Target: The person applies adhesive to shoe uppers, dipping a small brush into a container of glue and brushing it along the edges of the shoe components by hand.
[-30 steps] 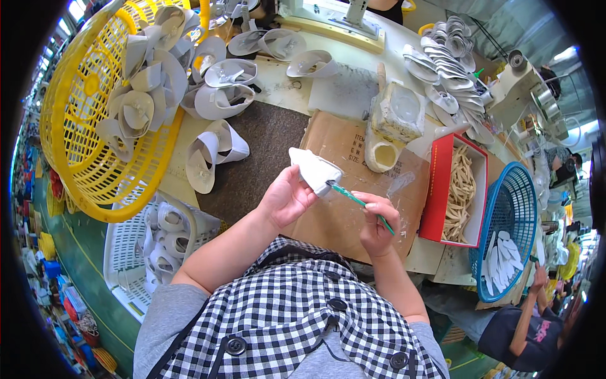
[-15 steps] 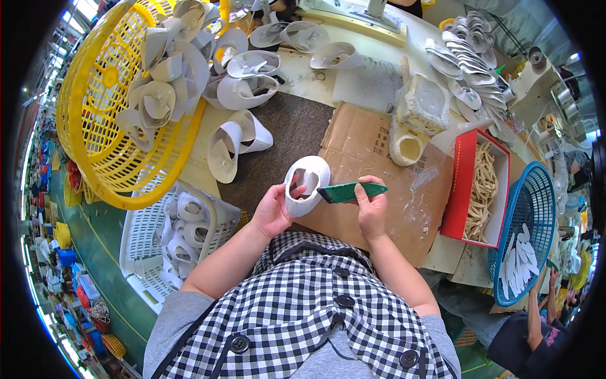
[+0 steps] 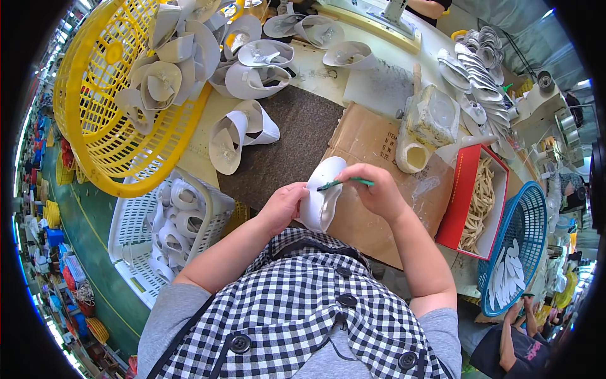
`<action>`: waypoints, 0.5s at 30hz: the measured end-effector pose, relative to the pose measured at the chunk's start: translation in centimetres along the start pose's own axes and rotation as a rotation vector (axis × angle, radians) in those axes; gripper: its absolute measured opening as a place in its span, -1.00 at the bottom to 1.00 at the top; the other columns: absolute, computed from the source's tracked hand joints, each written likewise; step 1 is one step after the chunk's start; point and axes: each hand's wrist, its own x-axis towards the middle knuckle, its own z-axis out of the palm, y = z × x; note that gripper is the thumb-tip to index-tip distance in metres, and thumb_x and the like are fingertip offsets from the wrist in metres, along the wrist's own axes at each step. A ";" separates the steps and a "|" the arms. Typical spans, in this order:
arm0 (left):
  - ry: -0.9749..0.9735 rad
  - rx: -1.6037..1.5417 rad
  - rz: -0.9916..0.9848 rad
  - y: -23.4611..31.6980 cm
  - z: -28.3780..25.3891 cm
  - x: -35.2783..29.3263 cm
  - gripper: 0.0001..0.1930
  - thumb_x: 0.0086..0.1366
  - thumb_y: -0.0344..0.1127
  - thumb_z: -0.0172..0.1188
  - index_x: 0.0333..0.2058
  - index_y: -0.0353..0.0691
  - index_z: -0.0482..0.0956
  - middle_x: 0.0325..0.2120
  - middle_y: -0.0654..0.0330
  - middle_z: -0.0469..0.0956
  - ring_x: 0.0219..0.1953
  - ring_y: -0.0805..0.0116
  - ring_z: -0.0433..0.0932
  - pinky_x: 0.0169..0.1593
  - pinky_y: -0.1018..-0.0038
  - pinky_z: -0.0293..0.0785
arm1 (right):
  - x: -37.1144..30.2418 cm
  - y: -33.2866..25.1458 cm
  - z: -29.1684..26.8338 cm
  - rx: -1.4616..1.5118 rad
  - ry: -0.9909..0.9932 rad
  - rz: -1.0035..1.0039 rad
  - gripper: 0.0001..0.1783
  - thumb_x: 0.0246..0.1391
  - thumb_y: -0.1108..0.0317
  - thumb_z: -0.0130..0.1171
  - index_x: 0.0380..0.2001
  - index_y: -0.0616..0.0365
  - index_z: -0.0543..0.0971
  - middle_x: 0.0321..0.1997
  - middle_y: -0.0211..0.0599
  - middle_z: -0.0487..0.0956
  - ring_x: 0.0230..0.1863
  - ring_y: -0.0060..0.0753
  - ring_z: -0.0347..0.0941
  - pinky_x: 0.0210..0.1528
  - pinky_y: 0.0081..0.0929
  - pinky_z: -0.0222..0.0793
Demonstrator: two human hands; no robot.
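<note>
A white slipper upper (image 3: pixel 314 205), shaped as a wide curved band around an oval sole, is pinched by its left side between the fingers and thumb of my left hand (image 3: pixel 284 205). It is tilted above the front of the cardboard. My right hand (image 3: pixel 380 192) is closed around a thin green tool (image 3: pixel 360 181) with a dark end, seen nearly edge-on. The tool's tip touches or lies just over the upper's opening; I cannot tell which. More white uppers (image 3: pixel 255 79) lie at the back left, and a pair (image 3: pixel 237 139) stands on the dark mat (image 3: pixel 284 136).
A yellow basket (image 3: pixel 85 151) of uppers leans at left above a white basket (image 3: pixel 132 249). At right are a glue-crusted container (image 3: pixel 434 114), a red box (image 3: pixel 456 202) of beige strips, a blue basket (image 3: pixel 527 221) and stacked white soles (image 3: pixel 470 72). Cardboard (image 3: pixel 379 234) covers the front. Another person (image 3: pixel 511 347) is at lower right.
The upper has turned and tilted in my left hand. My right hand has rolled over and brought the green tool left to the upper's opening, its flat face turned out of sight.
</note>
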 end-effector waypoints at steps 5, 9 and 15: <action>0.011 -0.007 -0.049 -0.1 -0.3 0.7 -0.65 0.28 -0.29 -0.13 -0.04 -0.29 0.45 -0.32 0.19 0.51 -0.34 0.40 0.52 -0.27 0.43 0.49 | 0.0 -1.0 -0.1 -0.033 -0.086 0.000 -0.76 -0.11 0.63 0.16 -0.32 0.10 0.56 -0.30 -0.22 0.60 -0.26 -0.22 0.55 -0.21 -0.43 0.46; 0.032 0.038 -0.081 0.6 0.5 0.7 -0.65 0.29 -0.29 -0.16 -0.03 -0.30 0.44 -0.26 0.13 0.52 -0.26 0.34 0.55 -0.18 0.36 0.52 | 0.6 0.0 -0.7 -0.138 -0.089 0.096 -0.75 -0.13 0.64 0.17 -0.32 0.11 0.55 -0.31 -0.23 0.60 -0.24 -0.21 0.55 -0.20 -0.42 0.45; -0.097 0.031 -0.094 1.4 0.5 1.1 -0.66 0.31 -0.34 -0.17 -0.01 -0.36 0.38 -0.19 0.07 0.50 -0.15 0.34 0.53 -0.09 0.39 0.48 | 0.2 -4.0 -0.3 -0.165 -0.383 -0.175 -0.68 -0.21 0.71 0.11 -0.35 0.06 0.54 -0.34 -0.33 0.60 -0.26 -0.26 0.55 -0.20 -0.42 0.46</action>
